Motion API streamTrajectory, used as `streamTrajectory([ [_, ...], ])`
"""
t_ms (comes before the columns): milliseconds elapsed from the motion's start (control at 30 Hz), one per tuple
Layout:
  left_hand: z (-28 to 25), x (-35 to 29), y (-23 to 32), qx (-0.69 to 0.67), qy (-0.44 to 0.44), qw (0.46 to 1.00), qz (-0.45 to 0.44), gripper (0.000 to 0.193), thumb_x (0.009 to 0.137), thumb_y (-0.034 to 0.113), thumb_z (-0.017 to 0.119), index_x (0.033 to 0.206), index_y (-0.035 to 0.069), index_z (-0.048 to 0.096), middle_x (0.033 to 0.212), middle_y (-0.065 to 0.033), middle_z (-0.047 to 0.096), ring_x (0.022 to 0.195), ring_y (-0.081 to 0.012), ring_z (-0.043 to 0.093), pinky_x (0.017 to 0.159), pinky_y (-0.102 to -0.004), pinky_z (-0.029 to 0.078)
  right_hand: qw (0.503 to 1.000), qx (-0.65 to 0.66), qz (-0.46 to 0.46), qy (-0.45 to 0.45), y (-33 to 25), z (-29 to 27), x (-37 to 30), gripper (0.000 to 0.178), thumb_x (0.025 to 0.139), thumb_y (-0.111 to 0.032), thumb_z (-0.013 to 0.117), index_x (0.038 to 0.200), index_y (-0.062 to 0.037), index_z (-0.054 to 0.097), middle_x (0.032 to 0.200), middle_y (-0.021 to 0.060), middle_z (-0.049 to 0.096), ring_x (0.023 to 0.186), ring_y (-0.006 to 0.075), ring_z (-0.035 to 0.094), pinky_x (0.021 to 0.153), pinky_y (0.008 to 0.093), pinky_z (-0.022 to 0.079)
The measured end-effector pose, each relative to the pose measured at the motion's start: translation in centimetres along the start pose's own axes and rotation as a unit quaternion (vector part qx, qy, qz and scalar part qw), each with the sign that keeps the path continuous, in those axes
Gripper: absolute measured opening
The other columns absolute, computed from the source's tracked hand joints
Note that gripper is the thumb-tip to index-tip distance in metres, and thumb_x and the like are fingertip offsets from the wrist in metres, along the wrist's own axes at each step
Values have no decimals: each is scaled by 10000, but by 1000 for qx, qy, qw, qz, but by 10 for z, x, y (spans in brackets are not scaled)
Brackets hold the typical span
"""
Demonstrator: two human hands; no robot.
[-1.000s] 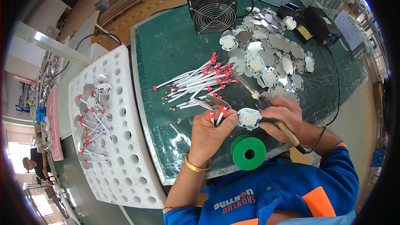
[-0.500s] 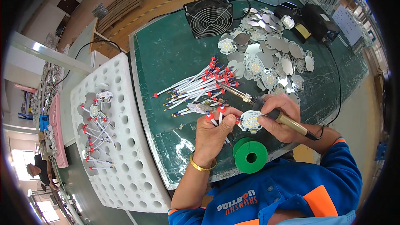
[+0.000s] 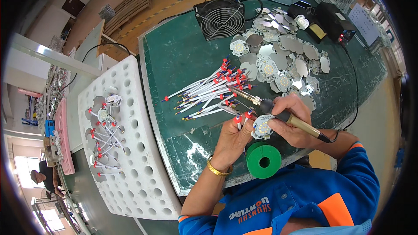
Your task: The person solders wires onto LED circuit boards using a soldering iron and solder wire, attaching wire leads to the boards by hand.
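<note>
My left hand [image 3: 230, 142] is closed around white wires with red collars [image 3: 237, 119], which stick up past the fingers. A thin board edge [image 3: 228, 109] shows just above them; part of it is hidden. Beside the left thumb is a round LED board [image 3: 263, 127], white with yellow dots, gripped at its right edge by my right thumb. My right hand [image 3: 294, 122] also holds a soldering iron [image 3: 305, 127], its metal tip pointing up and left over the loose wires [image 3: 209, 91]. Below the board stands a green solder spool [image 3: 264, 161].
Many LED boards [image 3: 283, 80] lie heaped at the right. A black fan [image 3: 220, 17] stands at the back, near a black soldering station [image 3: 333, 21] whose cable runs down the right side. On the left, a white foam tray [image 3: 143, 182] with holes carries wired boards.
My left hand has moved right, bringing its red-collared wires close to the LED board. The board above those fingers has turned nearly edge-on. My right hand and the iron have barely moved.
</note>
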State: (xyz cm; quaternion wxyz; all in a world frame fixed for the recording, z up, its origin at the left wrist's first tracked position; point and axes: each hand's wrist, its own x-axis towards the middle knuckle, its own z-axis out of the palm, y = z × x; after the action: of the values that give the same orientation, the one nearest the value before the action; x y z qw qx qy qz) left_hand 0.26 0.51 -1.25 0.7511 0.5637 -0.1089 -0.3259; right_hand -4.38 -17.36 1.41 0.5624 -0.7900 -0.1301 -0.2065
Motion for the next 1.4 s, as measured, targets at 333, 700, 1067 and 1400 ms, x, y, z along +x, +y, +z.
streamTrajectory([
  [333,0,-6,19,143,69,981,113,222,938,248,477,932,50,578,691,63,469,638,-32,388,558,-201,332,998,43,23,31,21,-6,-12,302,790,26,532,1074,-29,444,906,90,535,793,140,534,779,291,429],
  [700,-76,-103,116,216,348,910,64,185,871,78,538,1052,46,547,807,25,524,685,-48,458,607,-194,373,992,77,94,26,33,-15,-17,202,871,-49,455,1073,-39,439,916,82,504,767,109,493,736,251,423],
  [1067,-285,-172,162,-81,457,880,103,223,902,92,438,1113,20,455,1049,-114,539,950,-245,536,904,-355,424,988,114,67,79,4,-6,-7,138,824,-4,508,961,-10,502,858,84,536,698,123,538,658,249,441],
  [1400,-176,-119,129,309,473,793,226,350,858,134,530,1178,-4,490,1048,-44,507,831,-125,476,716,-244,376,978,188,53,77,6,-29,-6,125,824,-86,593,925,-28,549,794,68,591,667,128,590,584,260,450],
])
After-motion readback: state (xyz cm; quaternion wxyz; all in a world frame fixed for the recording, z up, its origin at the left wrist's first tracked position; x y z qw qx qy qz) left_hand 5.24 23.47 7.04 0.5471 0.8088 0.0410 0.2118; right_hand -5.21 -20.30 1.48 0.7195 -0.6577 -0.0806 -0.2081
